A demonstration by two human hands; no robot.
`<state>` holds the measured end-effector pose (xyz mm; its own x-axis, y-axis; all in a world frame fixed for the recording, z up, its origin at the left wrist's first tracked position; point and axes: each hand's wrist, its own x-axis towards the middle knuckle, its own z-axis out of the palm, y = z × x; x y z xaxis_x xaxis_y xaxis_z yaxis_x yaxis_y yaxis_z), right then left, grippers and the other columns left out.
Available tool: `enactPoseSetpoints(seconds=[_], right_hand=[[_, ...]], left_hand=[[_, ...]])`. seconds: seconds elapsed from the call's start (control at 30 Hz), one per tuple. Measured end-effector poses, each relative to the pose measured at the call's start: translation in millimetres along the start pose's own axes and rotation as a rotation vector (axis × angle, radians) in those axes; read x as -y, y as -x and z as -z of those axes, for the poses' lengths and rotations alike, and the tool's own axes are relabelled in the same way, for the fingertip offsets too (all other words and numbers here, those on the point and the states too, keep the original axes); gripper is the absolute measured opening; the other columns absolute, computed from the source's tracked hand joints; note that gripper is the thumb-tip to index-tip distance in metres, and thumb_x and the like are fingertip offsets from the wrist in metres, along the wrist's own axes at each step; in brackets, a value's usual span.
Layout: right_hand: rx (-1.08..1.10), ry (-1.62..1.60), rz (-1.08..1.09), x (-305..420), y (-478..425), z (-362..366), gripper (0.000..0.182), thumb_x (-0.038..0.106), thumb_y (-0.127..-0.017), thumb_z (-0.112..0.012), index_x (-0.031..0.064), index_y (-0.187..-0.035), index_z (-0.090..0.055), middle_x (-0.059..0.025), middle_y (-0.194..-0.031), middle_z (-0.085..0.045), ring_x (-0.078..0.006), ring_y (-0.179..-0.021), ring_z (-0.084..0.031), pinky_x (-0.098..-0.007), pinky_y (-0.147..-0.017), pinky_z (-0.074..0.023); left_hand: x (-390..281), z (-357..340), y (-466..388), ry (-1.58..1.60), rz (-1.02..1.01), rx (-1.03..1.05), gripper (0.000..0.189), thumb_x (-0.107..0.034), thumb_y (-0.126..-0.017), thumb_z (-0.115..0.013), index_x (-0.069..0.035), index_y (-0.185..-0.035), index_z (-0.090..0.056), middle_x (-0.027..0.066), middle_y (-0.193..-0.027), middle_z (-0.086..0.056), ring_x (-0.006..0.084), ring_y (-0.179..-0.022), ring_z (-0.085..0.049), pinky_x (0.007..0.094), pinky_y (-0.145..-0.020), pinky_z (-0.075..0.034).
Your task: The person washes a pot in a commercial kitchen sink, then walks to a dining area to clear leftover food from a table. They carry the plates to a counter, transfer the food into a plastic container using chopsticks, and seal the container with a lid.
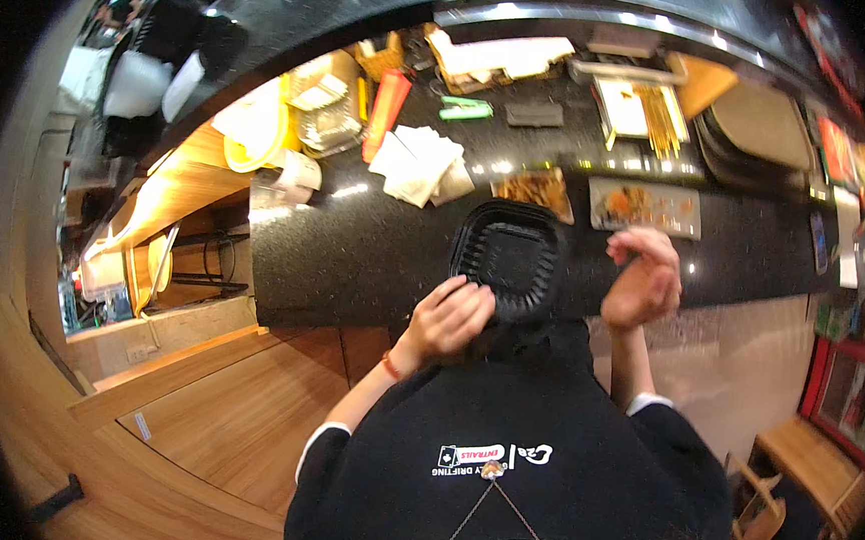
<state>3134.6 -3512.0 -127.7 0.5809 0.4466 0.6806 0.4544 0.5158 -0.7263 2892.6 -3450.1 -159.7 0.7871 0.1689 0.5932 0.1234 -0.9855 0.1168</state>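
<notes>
My left hand grips the near-left rim of a square black plastic food container, which is open at the top with ribbed walls and nothing visible inside. Its near edge lies close to my black shirt. To the right, my right hand is raised with fingers curled and apart, holding nothing that shows. Beyond the container lies a bag or tray of brownish food. A rectangular tray with pieces of orange and pale food sits just beyond my right hand.
Across the black speckled counter are white papers, a red packet, a green stapler, clear plastic containers, a box of wooden chopsticks and stacked brown trays. A phone lies far right.
</notes>
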Motion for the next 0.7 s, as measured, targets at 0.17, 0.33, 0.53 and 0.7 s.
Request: enactPoseSetpoints(seconds=[0.17,0.33,0.53,0.7], right_hand=[[0.146,0.057,-0.28,3,39,14,0.032,0.013,-0.095,-0.036,-0.0035,-0.085,-0.062,-0.0108,-0.075,-0.061,-0.0146,-0.062,-0.056,-0.0254,-0.056,-0.0446],[0.151,0.2,-0.465,1,67,33,0.027,0.014,-0.095,-0.041,-0.0016,-0.087,-0.062,-0.0075,-0.073,-0.059,-0.012,-0.061,-0.054,-0.0247,-0.057,-0.0438],[-0.052,0.236,-0.623,-3,101,77,0.033,0.02,-0.099,-0.036,0.0003,-0.09,-0.062,-0.004,-0.072,-0.058,-0.0076,-0.061,-0.05,-0.0211,-0.054,-0.0395],[-0.318,0.306,-0.756,15,145,122,0.035,0.027,-0.099,-0.034,0.0045,-0.095,-0.061,-0.0009,-0.08,-0.058,-0.0048,-0.062,-0.047,-0.0186,-0.053,-0.0374]], left_hand=[[-15,-83,75,0.059,0.161,0.384,0.033,-0.011,-0.08,-0.056,-0.005,-0.112,-0.059,0.0081,-0.113,-0.061,0.0229,-0.106,-0.058,0.0368,-0.097,-0.044],[22,-51,-1,0.228,0.12,0.074,0.034,-0.015,-0.074,-0.074,-0.006,-0.104,-0.061,0.0108,-0.112,-0.061,0.024,-0.104,-0.058,0.0376,-0.092,-0.046],[241,-39,-119,0.644,0.86,0.065,0.021,-0.011,-0.088,-0.059,0.003,-0.103,-0.061,0.0084,-0.098,-0.066,0.0142,-0.086,-0.062,0.0252,-0.078,-0.049],[365,-79,-139,-0.096,0.716,0.038,0.034,-0.013,-0.088,-0.055,0.002,-0.118,-0.052,0.0132,-0.107,-0.06,0.0208,-0.098,-0.058,0.0307,-0.085,-0.046]])
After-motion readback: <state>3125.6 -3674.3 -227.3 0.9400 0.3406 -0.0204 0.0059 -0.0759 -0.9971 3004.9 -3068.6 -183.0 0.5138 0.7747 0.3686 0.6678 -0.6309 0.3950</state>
